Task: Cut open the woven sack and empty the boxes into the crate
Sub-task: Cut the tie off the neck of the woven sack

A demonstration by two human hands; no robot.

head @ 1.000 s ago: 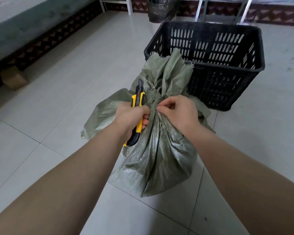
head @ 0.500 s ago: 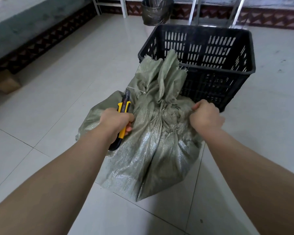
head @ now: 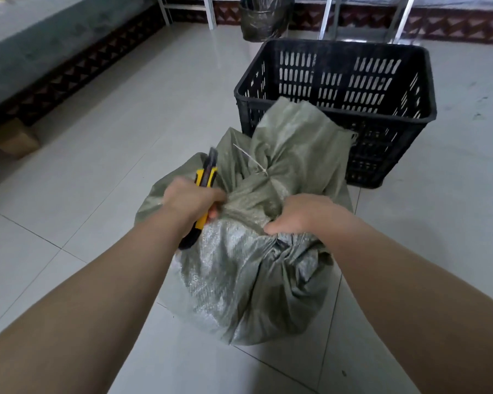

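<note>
We are working on the green woven sack, which is sitting on the tiled floor directly before us, its neck bunched and cinched by a pale tie whose loose end is sticking up to the left. Our right hand is clutching a fold of the sack's fabric just below the neck, fingers curled into the cloth. Our left hand is wrapping its fingers round a yellow and black utility knife, holding it beside the left of the neck with its nose pointing up and away; the hand is blurred, and we cannot tell whether the blade is out. The sack's gathered top is rising in front of the black slotted crate, which is standing just behind it. Toward the far edge of the floor a bin lined with a dark bag is standing, and a brown cardboard box is lying at the left edge.
</note>
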